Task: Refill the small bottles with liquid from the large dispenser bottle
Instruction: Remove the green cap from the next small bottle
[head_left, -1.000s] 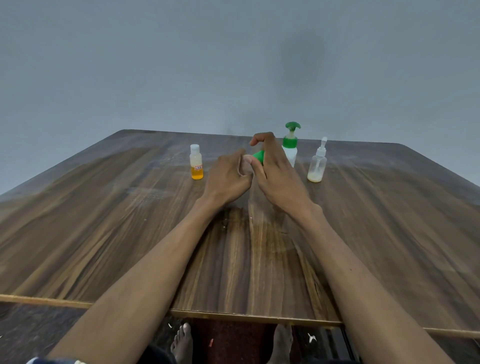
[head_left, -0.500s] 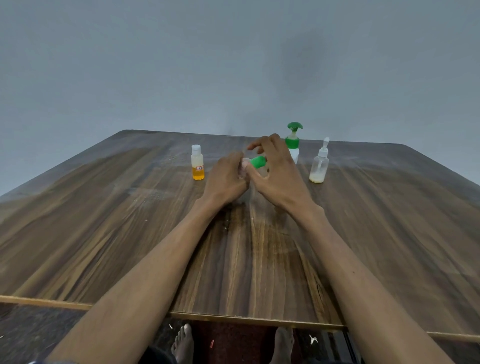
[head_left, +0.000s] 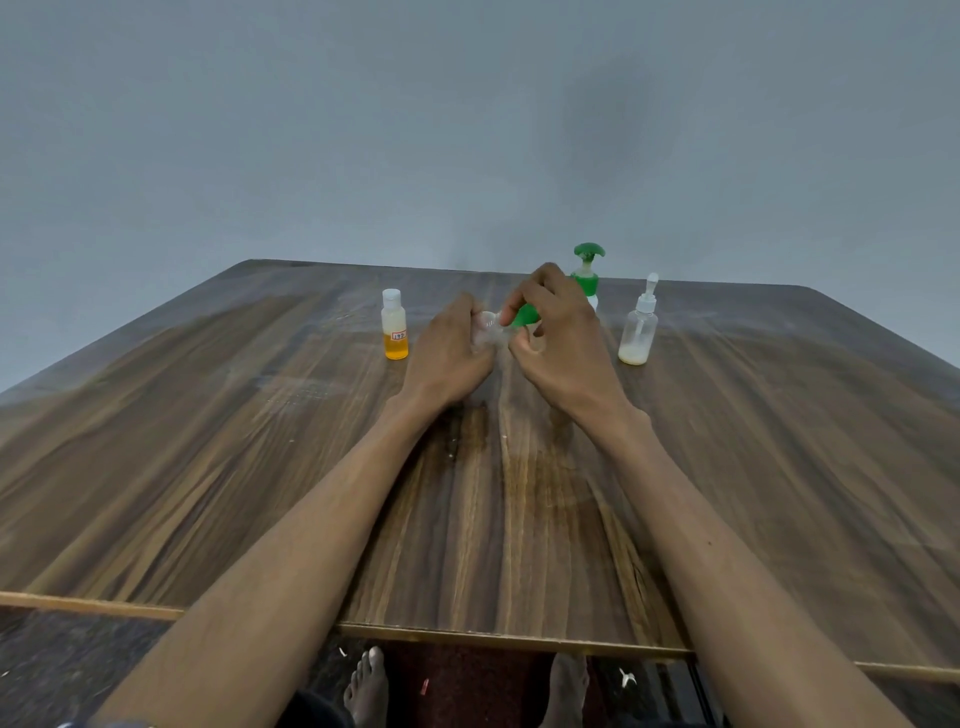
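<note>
- My two hands meet in the middle of the picture, above the brown wooden table (head_left: 260, 441).
- My left hand (head_left: 448, 349) has its fingers curled round a small clear bottle (head_left: 487, 328). Only a little of the bottle peeks out between my hands, and its round open mouth shows at the top.
- My right hand (head_left: 558, 338) pinches a green cap (head_left: 524, 315) with its fingertips. The cap is just beside the mouth of the clear bottle, to its right. I cannot tell if the cap touches the bottle.
- The big pump bottle (head_left: 588, 273) stands up straight behind my right hand, a bit right of the middle. It has a green pump top. My hand hides most of its body.
- A small spray bottle (head_left: 639, 330) stands to the right of my right hand. It is see-through with a white top, and there is a little pale liquid at the bottom.
- A small bottle (head_left: 394, 326) with a white cap stands to the left of my left hand. It has orange liquid in the lower part and a tiny label on it.
- Both of my arms reach up from the bottom of the picture.
- My bare feet (head_left: 366, 688) show under the near table edge at the bottom.
- A plain grey wall (head_left: 363, 130) fills the top half.
</note>
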